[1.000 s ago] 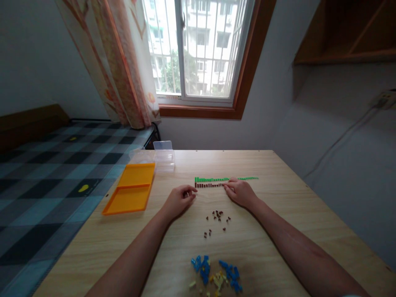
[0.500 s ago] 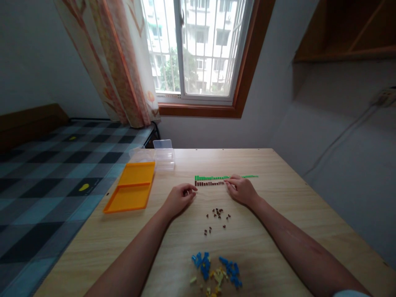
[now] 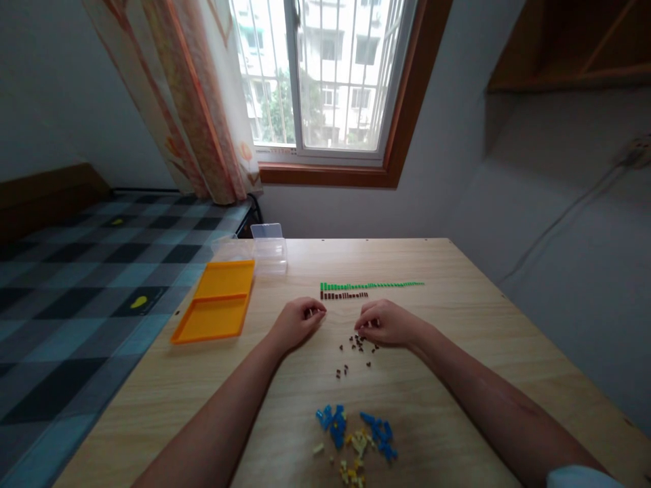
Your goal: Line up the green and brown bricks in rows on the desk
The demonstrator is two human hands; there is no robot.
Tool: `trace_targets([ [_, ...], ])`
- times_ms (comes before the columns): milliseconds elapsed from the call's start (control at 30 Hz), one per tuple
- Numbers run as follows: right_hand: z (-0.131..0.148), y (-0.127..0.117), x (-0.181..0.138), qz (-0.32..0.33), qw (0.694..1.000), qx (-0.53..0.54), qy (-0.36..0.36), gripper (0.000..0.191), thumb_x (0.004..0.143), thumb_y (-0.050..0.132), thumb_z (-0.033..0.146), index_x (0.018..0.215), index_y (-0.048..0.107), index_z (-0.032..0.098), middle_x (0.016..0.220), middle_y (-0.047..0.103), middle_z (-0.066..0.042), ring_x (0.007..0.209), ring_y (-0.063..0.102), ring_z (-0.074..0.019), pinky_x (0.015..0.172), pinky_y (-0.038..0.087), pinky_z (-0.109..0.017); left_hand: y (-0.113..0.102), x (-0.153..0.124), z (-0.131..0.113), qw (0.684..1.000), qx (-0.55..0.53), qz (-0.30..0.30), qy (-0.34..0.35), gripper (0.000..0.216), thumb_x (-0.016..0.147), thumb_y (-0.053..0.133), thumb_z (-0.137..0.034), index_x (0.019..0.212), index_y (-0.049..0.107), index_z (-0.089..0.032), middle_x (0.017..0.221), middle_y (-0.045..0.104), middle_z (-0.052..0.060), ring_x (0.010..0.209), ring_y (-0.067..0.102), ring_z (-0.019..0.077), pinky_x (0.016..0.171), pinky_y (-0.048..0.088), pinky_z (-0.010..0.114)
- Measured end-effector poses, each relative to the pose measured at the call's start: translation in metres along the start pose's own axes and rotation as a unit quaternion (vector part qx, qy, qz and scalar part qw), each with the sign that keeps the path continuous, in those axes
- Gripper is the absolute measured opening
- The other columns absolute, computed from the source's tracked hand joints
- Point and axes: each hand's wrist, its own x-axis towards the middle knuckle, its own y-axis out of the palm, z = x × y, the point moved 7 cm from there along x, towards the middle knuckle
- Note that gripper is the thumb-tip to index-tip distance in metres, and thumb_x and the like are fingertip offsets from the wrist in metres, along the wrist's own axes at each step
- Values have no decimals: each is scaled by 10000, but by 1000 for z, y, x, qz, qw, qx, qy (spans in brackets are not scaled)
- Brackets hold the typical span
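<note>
My right hand [image 3: 381, 321] is at the far edge of a loose cluster of small dark brown bricks [image 3: 359, 343]. Its fingers are closed together at the tips; anything in the pinch is too small to make out. Beyond it lies a row of brown bricks [image 3: 340, 295], running parallel to a longer row of green bricks [image 3: 367, 285]. My left hand [image 3: 299, 320] rests on the table just in front of the rows' left end, fingers curled and thumb close to the index finger. Whatever might be inside that curl is hidden.
Blue bricks [image 3: 338, 427] and pale yellow bricks [image 3: 359, 442] lie in piles near the front. To the left is an orange two-part tray [image 3: 213, 297], with clear plastic boxes [image 3: 270, 256] behind it. A bed [image 3: 122, 271] adjoins the table's left side.
My right hand has moved from the right end of the brown row back toward the loose brown bricks. My left hand stays nearly where it was. The view has tilted slightly.
</note>
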Motion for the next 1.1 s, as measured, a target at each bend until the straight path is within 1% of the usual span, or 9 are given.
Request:
trace_targets([
  [267, 3, 5, 3, 8, 999, -53, 0, 134, 838, 658, 245, 860, 787, 217, 759, 686, -28, 662, 589, -118, 625, 407, -214, 2, -1, -3, 1000, 21, 15, 12, 175, 822, 588, -264, 841, 732, -167, 737, 684, 34, 657, 562, 150, 627, 423, 259],
  [367, -4, 5, 4, -6, 999, -36, 18, 163, 866, 627, 244, 851, 786, 207, 764, 688, -38, 685, 600, -127, 635, 419, -219, 2, -1, -4, 1000, 23, 13, 10, 170, 820, 592, -263, 837, 732, -168, 747, 692, 37, 662, 566, 152, 635, 425, 262],
  [500, -17, 1, 3, -16, 999, 20, 37, 181, 882, 607, 239, 872, 778, 182, 797, 701, -54, 725, 613, -138, 670, 443, -228, 2, -1, -3, 1000, 25, 13, 10, 172, 823, 590, -264, 831, 731, -166, 759, 697, 41, 684, 580, 158, 648, 428, 262],
  [633, -25, 1, 1, -7, 998, 41, 40, 173, 850, 640, 235, 929, 782, 175, 756, 679, -49, 679, 586, -134, 619, 427, -223, 3, -1, -2, 999, 29, 16, 7, 178, 828, 582, -263, 840, 731, -166, 750, 690, 37, 673, 572, 155, 644, 421, 261],
  [733, -25, 3, 1, 1, 999, 40, 28, 180, 826, 660, 222, 951, 785, 189, 755, 673, -44, 663, 576, -128, 608, 419, -219, 3, 0, -3, 1000, 26, 16, 6, 179, 825, 582, -260, 842, 730, -162, 752, 690, 39, 668, 569, 153, 639, 419, 260],
  [833, -22, 5, 2, 9, 999, 38, 20, 166, 849, 649, 242, 923, 791, 201, 788, 690, -49, 706, 601, -135, 651, 437, -228, 3, 0, -4, 1000, 26, 15, 3, 176, 822, 583, -260, 836, 728, -161, 734, 684, 34, 652, 561, 148, 628, 416, 256],
  [967, -24, 2, 1, 9, 998, 44, 32, 181, 876, 638, 287, 907, 789, 194, 797, 694, -56, 732, 611, -146, 667, 447, -238, 3, 0, -5, 1000, 21, 15, 2, 169, 819, 589, -259, 821, 729, -166, 721, 677, 28, 648, 560, 147, 627, 417, 254],
  [1100, -26, -1, 0, 15, 999, 30, 40, 182, 873, 641, 302, 877, 787, 194, 764, 678, -47, 703, 599, -141, 647, 437, -236, 2, 0, -5, 1000, 14, 13, 5, 165, 815, 591, -254, 817, 731, -169, 719, 676, 28, 647, 558, 148, 622, 417, 255],
])
